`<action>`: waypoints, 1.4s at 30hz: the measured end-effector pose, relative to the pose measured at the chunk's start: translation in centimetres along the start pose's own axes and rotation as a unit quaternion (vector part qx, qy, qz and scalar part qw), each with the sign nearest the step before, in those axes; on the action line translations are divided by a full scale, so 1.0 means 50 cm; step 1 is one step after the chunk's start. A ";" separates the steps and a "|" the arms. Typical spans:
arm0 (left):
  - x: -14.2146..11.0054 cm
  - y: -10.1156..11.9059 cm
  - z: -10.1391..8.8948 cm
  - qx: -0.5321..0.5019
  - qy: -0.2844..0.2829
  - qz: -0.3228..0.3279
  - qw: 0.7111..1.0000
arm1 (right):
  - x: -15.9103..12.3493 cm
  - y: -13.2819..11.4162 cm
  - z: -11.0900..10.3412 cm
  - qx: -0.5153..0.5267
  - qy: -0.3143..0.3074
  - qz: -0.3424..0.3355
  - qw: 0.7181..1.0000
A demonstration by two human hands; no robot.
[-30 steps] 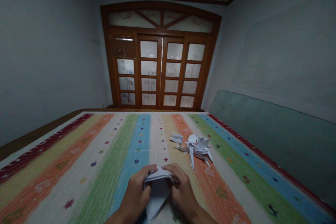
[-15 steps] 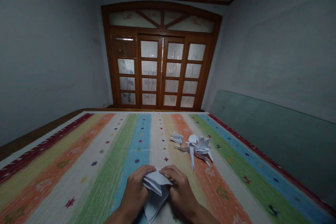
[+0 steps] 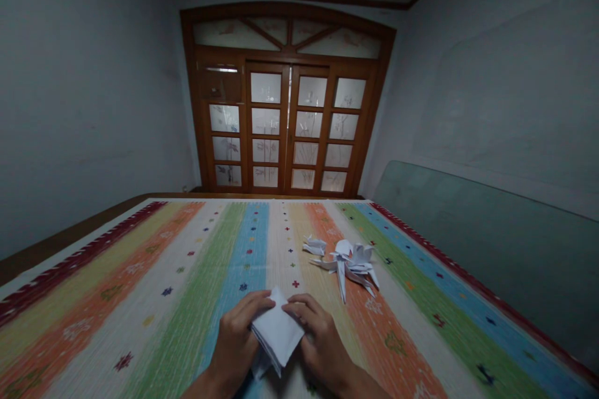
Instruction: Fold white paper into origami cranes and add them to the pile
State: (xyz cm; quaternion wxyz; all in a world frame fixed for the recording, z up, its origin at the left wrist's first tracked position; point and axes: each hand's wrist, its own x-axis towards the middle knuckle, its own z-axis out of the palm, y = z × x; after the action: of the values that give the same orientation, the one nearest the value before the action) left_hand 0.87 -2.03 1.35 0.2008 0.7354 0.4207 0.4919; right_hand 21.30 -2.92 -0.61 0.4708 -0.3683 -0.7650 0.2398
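Note:
A white sheet of folded paper (image 3: 277, 329) is held between both hands, low in the middle of the head view. Its top layer forms a diamond shape, with more layers beneath. My left hand (image 3: 238, 335) grips the paper's left edge, the thumb near its upper corner. On the other side, my right hand (image 3: 322, 338) pinches the right edge, with fingers bent over the top. The undersides of the paper and some fingertips are hidden. Beyond my right hand lie a large folded paper figure (image 3: 349, 264) with long pointed limbs and a small folded paper figure (image 3: 314, 245).
A striped, patterned tablecloth (image 3: 187, 299) covers the table. A pale green padded backrest (image 3: 486, 237) runs along the right side. Wooden doors with glass panes (image 3: 286, 128) stand beyond the far edge.
The raised flap of the paper has come down toward me and flattened into a diamond. Both hands have stayed nearly in place; the paper figures have not moved.

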 end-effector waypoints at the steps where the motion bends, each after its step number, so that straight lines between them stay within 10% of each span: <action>1: -0.002 -0.001 0.001 -0.002 0.007 0.002 1.000 | -0.003 0.004 0.000 -0.010 -0.005 -0.008 1.000; 10: -0.006 0.006 0.003 -0.026 0.062 0.088 0.994 | -0.006 0.004 -0.001 -0.002 -0.031 -0.044 0.999; 17: 0.001 0.010 -0.016 0.012 0.111 0.168 0.979 | -0.005 -0.010 -0.014 0.224 -0.106 0.030 0.968; 26: -0.008 0.014 -0.001 0.021 0.028 0.255 0.966 | 0.012 -0.002 -0.002 0.314 0.059 0.150 0.936; 42: -0.011 0.024 -0.003 -0.135 -0.056 0.205 0.968 | 0.020 0.000 -0.008 0.302 0.035 0.208 0.930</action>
State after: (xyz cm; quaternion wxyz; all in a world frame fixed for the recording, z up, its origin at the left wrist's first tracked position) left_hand 1.14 -3.21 1.97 0.2161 0.7982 0.1790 0.5331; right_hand 21.36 -2.13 0.13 0.5262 -0.3675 -0.5457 0.5388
